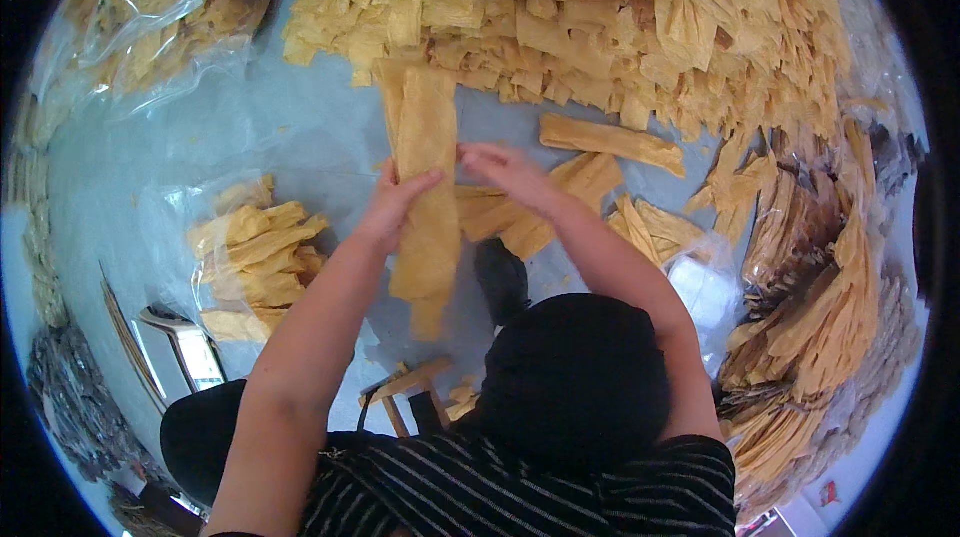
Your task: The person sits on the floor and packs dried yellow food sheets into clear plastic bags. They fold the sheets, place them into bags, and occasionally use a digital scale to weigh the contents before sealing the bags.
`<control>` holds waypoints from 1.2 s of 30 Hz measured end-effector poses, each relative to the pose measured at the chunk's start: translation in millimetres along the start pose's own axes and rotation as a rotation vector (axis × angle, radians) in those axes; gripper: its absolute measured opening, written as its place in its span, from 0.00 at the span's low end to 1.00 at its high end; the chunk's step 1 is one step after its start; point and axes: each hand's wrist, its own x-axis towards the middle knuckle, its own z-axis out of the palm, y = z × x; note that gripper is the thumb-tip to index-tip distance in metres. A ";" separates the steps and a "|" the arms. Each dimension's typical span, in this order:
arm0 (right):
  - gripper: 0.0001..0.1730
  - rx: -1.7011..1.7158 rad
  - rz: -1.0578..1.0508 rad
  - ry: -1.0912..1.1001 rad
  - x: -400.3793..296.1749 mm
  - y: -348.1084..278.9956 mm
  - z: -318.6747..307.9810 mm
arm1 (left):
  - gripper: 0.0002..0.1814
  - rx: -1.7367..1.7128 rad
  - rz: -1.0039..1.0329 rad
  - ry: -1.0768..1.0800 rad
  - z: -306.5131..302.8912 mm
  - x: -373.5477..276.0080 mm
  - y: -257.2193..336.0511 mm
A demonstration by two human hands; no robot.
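Observation:
My left hand [397,199] grips the left edge of a long bundle of flat, wrinkled yellow-brown sheets [427,139], which look like dried tofu skin, with the thumb across its front. Just right of the bundle is my right hand [491,162], slightly blurred, its fingertips close to the bundle's edge; whether they touch it I cannot tell. The bundle's upper end reaches a large heap of similar sheets [585,34]. More loose sheets [525,214] lie on the floor under my right forearm, and a rolled piece [611,141] rests beyond them.
A plastic bag with folded sheets [259,259] lies at left, another large bag [157,27] at upper left. Bundled sheets [817,297] line the right side, near a clear plastic bag [701,289]. A small wooden stool [409,383] and a metal-framed object [180,349] stand near me.

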 end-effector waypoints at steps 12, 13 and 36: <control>0.19 -1.446 0.343 0.526 -48.5 53.2 -126.6 | 0.27 -0.349 -0.099 -0.252 -27.1 -21.0 -2.2; 0.17 -1.377 0.159 0.552 -46.1 40.4 -116.8 | 0.28 -0.313 -0.082 -0.257 -28.8 -20.0 -3.3; 0.31 0.456 0.679 0.631 -103.9 136.5 -30.3 | 0.27 -0.366 0.031 0.032 -101.8 -36.5 16.4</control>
